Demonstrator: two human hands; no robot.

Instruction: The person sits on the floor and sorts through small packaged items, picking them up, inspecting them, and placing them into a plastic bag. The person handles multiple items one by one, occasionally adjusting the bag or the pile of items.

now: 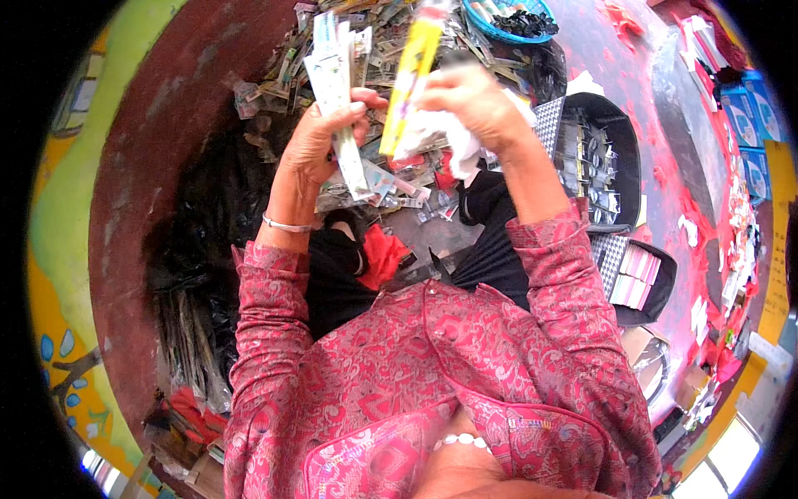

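Observation:
My left hand [316, 137] is closed around a few long, narrow, pale packets [332, 79], held upright. To its right, my right hand [474, 100] grips a long yellow strip-shaped packet [411, 79], tilted slightly and blurred by motion. A crumpled white cloth or tissue [440, 135] hangs under the right hand; whether the fingers hold it too I cannot tell. Beyond and below both hands spreads a heap of similar small packets [278, 83]. Some loose packets [391, 187] lie between my feet.
At the far right of the heap stands a blue basket [544, 35] with black pieces inside. A black case [628, 158] of small clear packs and a smaller box [665, 283] of pink-and-white cards stand on my right. Black plastic sheeting [199, 200] lies on my left, red cloth [382, 256] between my legs.

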